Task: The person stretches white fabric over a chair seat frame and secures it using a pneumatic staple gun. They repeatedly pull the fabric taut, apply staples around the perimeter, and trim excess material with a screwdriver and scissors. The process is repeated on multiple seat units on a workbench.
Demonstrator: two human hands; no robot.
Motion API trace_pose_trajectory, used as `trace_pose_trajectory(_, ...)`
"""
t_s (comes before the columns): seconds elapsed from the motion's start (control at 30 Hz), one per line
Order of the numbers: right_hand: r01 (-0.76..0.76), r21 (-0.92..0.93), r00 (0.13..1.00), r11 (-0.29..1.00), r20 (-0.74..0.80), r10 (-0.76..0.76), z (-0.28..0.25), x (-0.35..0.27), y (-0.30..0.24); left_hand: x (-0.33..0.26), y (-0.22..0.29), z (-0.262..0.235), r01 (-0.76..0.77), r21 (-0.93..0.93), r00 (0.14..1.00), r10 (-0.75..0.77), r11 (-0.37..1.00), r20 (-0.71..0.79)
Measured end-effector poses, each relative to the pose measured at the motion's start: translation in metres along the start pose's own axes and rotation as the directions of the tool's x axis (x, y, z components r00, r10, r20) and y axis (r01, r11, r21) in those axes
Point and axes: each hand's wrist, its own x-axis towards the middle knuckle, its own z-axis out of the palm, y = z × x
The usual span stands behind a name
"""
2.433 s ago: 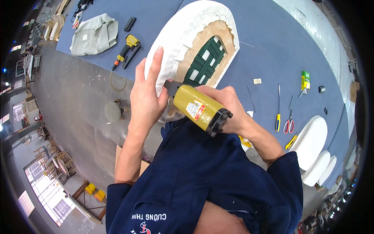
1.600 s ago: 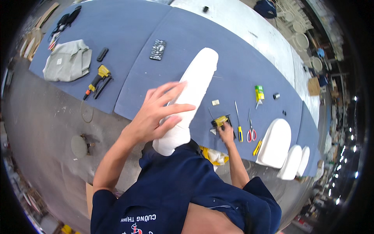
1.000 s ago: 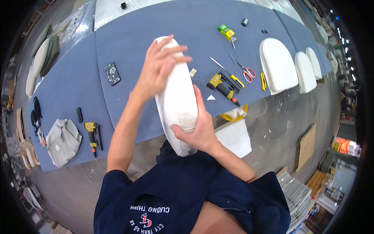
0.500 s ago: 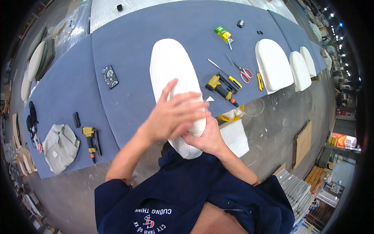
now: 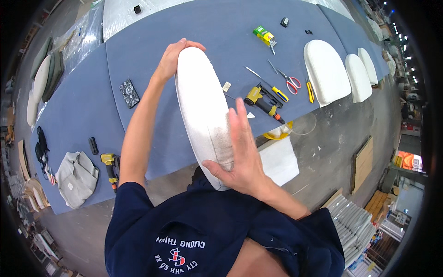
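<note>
On the bench, head view: long white padded oval cushion (image 5: 203, 111) lies on blue felt bench top (image 5: 138, 55), overhanging its near edge
Left hand (image 5: 173, 55): fingers curled over far end; gripping
Right hand (image 5: 242, 154): flat, fingers spread, pressing near end
Risk: overhung end could tip off if pressure eases; yellow staple gun (image 5: 263, 99) lies just beside

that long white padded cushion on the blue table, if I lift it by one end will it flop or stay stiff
The cushion probably stays stiff: it keeps its long oval shape with the left hand on its far end and the right hand at its near end. It is likely light for its size, being padded. Its fabric cover looks matte, so likely not slippery.
</note>
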Motion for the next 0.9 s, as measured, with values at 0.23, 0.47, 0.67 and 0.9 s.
trace_pose_trajectory(0.23, 0.314, -0.369, 0.948, 0.875, 0.175, -0.267, 0.029, 0.108, 0.000, -0.004, -0.005, 0.008, 0.031, -0.125, 0.986, -0.051, 0.992, -0.159)
trace_pose_trajectory(0.47, 0.199, -0.377, 0.944, 0.905, 0.323, -0.073, 0.069, 0.215, 0.047, -0.005, -0.007, 0.005, -0.131, 0.135, 0.936, 0.168, 0.982, -0.310)
trace_pose_trajectory(0.67, 0.117, -0.387, 0.913, 0.914, 0.405, 0.054, 0.088, 0.254, 0.065, -0.001, -0.031, 0.000, -0.169, 0.233, 0.883, 0.252, 0.958, -0.396)
trace_pose_trajectory(0.9, -0.026, -0.297, 0.869, 0.955, 0.466, 0.168, 0.111, 0.301, 0.080, -0.003, -0.060, -0.021, -0.147, 0.316, 0.868, 0.275, 0.937, -0.413)
